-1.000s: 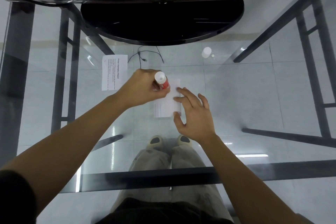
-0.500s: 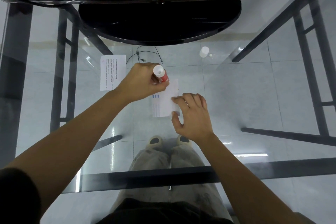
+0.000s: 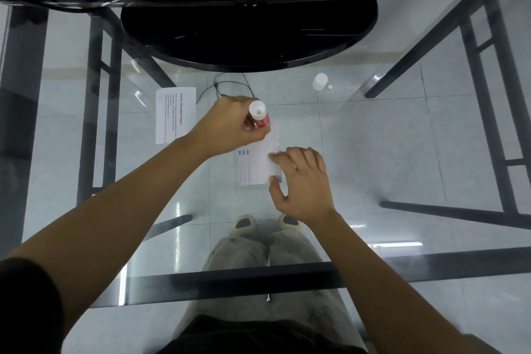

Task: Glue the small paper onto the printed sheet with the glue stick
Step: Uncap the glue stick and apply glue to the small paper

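Note:
A sheet with blue printed marks (image 3: 249, 167) lies flat on the glass table in front of me. A plain white small paper (image 3: 271, 149) lies over its right part, slightly askew. My right hand (image 3: 301, 181) has its fingers curled onto that paper's right edge, with the thumb apart below. My left hand (image 3: 230, 126) grips a red glue stick (image 3: 260, 116), white end up, with its lower end at the top of the papers. A second printed sheet (image 3: 175, 115), headed as a printer report, lies to the left, partly under my left wrist.
A white cap (image 3: 319, 82) stands on the glass at the back right. A black monitor base (image 3: 248, 34) fills the far edge, with a thin black cable (image 3: 218, 86) in front of it. Table legs, floor tiles and my feet show through the glass.
My right hand's fingers curled and drew the white paper to the right, uncovering blue print on the sheet below. My left hand with the glue stick shifted slightly away from me.

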Motion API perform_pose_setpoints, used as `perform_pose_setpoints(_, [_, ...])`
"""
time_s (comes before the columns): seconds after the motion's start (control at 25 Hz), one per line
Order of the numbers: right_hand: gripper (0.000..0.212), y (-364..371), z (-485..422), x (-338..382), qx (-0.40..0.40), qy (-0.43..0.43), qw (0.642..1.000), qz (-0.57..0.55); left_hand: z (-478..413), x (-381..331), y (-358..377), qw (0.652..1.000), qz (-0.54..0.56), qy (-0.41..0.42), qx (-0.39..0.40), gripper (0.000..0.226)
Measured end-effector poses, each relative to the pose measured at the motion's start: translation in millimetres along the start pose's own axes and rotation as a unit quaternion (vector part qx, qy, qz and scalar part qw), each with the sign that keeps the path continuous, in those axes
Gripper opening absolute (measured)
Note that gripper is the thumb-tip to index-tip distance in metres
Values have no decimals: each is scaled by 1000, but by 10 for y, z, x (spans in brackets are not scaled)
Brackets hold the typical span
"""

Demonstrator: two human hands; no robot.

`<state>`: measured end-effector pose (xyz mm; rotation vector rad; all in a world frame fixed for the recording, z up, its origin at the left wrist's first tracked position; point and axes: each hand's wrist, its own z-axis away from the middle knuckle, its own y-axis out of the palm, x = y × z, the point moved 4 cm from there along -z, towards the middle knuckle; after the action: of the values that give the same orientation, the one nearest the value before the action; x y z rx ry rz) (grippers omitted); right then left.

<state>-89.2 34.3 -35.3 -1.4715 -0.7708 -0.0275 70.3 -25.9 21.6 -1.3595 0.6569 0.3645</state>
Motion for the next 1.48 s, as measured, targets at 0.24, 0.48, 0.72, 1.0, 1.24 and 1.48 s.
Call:
perform_pose_setpoints(0.24, [39, 4, -2, -2, 5, 0, 1000, 7, -11, -78, 65, 999, -5, 22, 36, 22])
perform_pose_setpoints(0.48, [39, 2, -5, 0, 9, 3, 1000, 3, -65, -127, 66, 999, -11, 34, 33, 20])
perform_pose_setpoints(0.72, [38, -15, -8, 7, 3, -1, 1000, 4, -106, -123, 82, 999, -19, 32, 22, 21])
perform_pose_setpoints(1.0, [38, -9, -8, -4, 1, -2, 1000, 1, -104, -132, 70, 999, -35, 21, -1, 20])
perform_pose_setpoints(1.24, [38, -36, 2, -10, 17, 10, 1000, -24, 65, -1, -183, 987, 75, -69, -121, 14])
perform_pose_setpoints(1.48, [48, -128, -18, -87, 91, -22, 996, -11, 666, -30, 43, 988, 130, -76, -39, 22])
